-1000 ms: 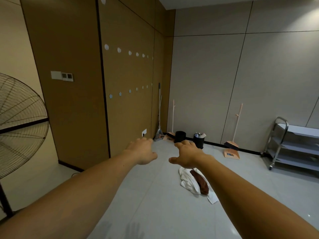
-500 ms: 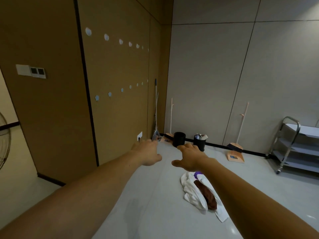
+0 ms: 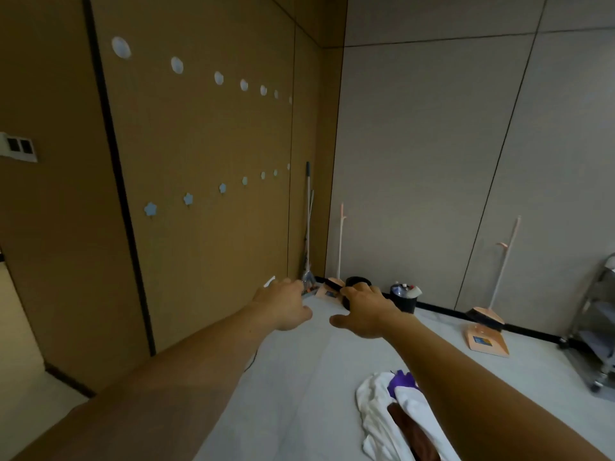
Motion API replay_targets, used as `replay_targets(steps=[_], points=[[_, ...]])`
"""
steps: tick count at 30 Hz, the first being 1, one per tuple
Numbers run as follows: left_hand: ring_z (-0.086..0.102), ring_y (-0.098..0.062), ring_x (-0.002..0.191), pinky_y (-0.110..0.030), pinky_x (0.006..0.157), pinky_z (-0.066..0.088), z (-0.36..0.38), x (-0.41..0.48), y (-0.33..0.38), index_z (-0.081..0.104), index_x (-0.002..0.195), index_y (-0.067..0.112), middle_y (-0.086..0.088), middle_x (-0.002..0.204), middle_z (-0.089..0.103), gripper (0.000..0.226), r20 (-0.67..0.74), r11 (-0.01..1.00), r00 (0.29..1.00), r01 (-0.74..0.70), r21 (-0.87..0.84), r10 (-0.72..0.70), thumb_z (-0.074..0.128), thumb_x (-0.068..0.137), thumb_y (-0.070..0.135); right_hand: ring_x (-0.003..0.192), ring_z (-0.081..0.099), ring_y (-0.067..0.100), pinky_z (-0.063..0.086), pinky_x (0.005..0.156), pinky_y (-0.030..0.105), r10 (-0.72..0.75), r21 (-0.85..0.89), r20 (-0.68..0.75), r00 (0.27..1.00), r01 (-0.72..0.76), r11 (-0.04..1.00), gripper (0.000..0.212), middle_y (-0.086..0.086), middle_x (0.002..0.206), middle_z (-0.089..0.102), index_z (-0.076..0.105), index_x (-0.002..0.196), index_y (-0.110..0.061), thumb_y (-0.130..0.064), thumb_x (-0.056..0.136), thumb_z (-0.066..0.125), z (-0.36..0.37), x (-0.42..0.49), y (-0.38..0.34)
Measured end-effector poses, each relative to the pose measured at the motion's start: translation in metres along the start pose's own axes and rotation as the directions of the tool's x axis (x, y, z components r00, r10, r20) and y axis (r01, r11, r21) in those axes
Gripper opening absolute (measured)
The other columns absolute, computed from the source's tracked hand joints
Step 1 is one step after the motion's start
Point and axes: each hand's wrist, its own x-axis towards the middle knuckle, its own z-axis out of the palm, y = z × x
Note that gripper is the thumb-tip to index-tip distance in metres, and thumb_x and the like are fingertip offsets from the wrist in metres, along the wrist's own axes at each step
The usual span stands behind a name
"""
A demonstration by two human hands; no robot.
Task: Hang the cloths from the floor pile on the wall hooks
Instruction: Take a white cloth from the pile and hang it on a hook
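Blue flower-shaped wall hooks (image 3: 188, 198) bare; white, brown and purple cloth pile (image 3: 379, 417) lies on the floor (image 3: 299, 377). My left hand (image 3: 283, 304) and right hand (image 3: 366, 312) are empty, apart.

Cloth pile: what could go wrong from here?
The white cloth, brown cloth and purple cloth lie tangled together, so lifting one may drag the others.
The right forearm covers part of them, and the left hand and right hand hover empty past them: a grab could miss.
The wall hooks look small; a bunched cloth might slip off.
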Motion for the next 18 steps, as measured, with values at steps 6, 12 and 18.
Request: replay_targets(steps=[6,12,18], points=[[0.052,-0.028,0.107,-0.041,0.087,0.047,0.016,0.107,-0.003,0.049,0.102,0.016,-0.012,0.122,0.053,0.031,0.03,1.0,0.999,-0.011,-0.007,0.012,0.053,0.085,0.041,0.138,0.027,0.035,0.034,0.109,0.052,0.002,0.018,0.05,0.999,-0.003,1.0,0.081,0.007,0.155,0.024,0.025,0.15,-0.025,-0.06,0.085,0.058,0.006,0.092,0.043],[0.052,-0.027,0.112,-0.039,0.085,0.048,0.053,0.228,-0.012,0.047,0.13,0.018,-0.009,0.13,0.051,0.053,0.055,0.997,0.995,-0.078,-0.024,0.079,0.054,0.085,0.045,0.139,0.026,0.036,0.03,0.11,0.051,0.074,0.032,0.091,0.993,-0.077,0.996,0.085,0.008,0.153,0.028,0.026,0.15,-0.024,-0.063,0.082,0.059,0.029,0.195,0.086],[0.044,-0.028,0.123,-0.041,0.096,0.043,0.082,0.342,-0.015,0.04,0.139,0.018,-0.007,0.142,0.043,0.061,0.156,0.989,0.976,-0.149,-0.013,0.149,0.052,0.087,0.046,0.132,0.037,0.033,0.038,0.104,0.046,0.188,0.027,0.114,0.976,-0.192,0.981,0.079,0.01,0.146,0.038,0.033,0.146,-0.024,-0.064,0.083,0.057,0.047,0.282,0.13]])
